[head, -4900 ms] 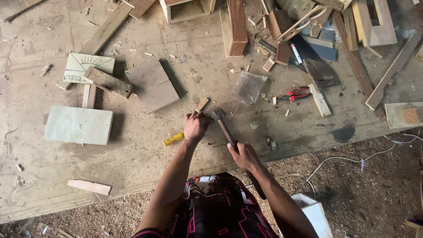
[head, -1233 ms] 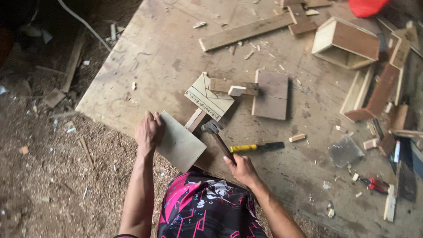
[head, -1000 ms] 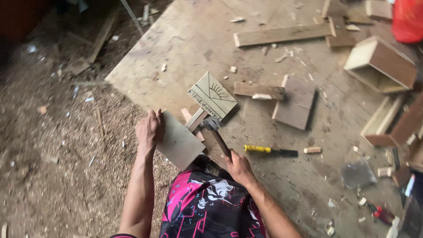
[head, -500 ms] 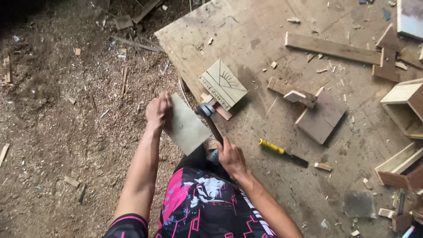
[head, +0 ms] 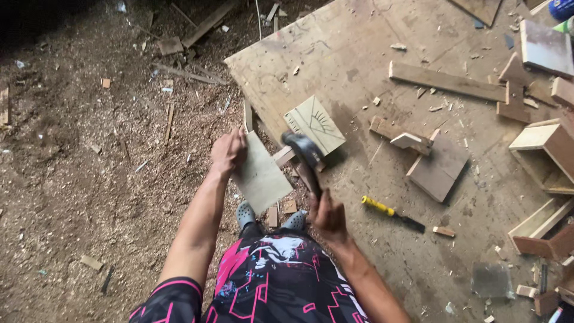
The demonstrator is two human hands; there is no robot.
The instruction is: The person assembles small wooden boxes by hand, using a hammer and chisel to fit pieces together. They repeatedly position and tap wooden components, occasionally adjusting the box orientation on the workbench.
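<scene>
While the camera view has swung further left than half a second ago, bringing more of the sawdust-strewn floor (head: 89,167) into frame, the large plywood tabletop (head: 371,54) now occupies only the right portion of the view. The work has moved from the middle of the tabletop, where it sat nearly five seconds ago, to its near-left corner, so the person now works at the edge.

The flat square panel (head: 263,179) has been lifted off the surface: it is tilted and overhangs the corner, where one second ago it lay flatter. The left hand (head: 230,151) is clamped on the panel's upper left edge. A second square piece with a drawn sunburst pattern (head: 315,124) lies just behind it.

The hammer (head: 304,157) appears raised above the wood strip beside the panel, its head blurred. The right hand (head: 327,216) is closed around the handle's lower end. The yellow-handled chisel (head: 391,213) lies untouched to the right.
</scene>
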